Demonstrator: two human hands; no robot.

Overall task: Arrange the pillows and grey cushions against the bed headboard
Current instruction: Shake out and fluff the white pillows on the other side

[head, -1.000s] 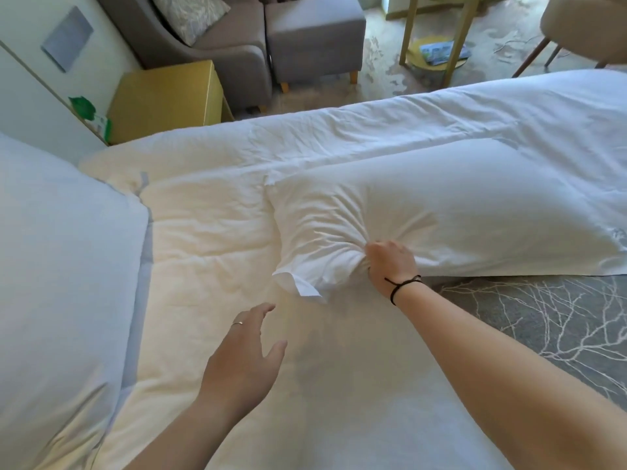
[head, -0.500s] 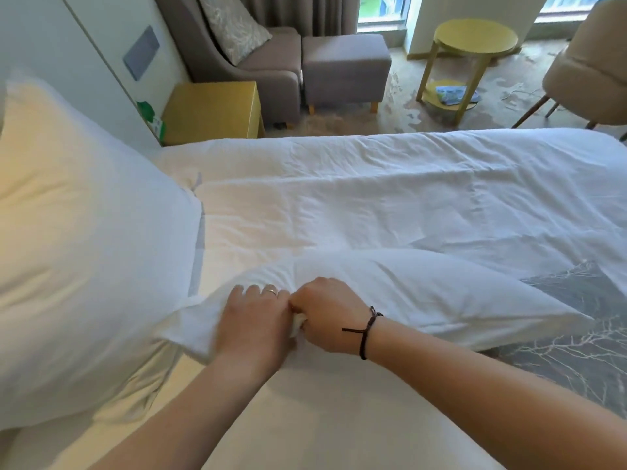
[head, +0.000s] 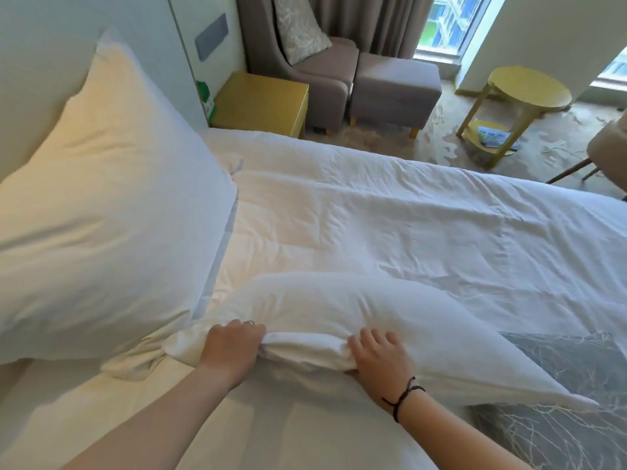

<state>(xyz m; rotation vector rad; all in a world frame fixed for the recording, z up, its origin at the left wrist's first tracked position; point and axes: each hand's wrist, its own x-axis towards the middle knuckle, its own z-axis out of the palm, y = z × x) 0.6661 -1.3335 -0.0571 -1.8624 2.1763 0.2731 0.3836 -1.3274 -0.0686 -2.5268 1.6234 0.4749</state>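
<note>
So that it can be lifted, both the left hand (head: pixel 234 347) and right hand (head: pixel 378 357) clutch the lower-centre pillow (head: pixel 356 310) (by its near edge).

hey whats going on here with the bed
A person is making the bed. The left hand and right hand both grip the near edge of a white pillow lying on the duvet. Another pillow already leans against the headboard. A grey patterned cushion lies partly under the held pillow.

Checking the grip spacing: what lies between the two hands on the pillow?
In the head view, only a bunched fold of the held pillow lies between the left hand and right hand.
</note>
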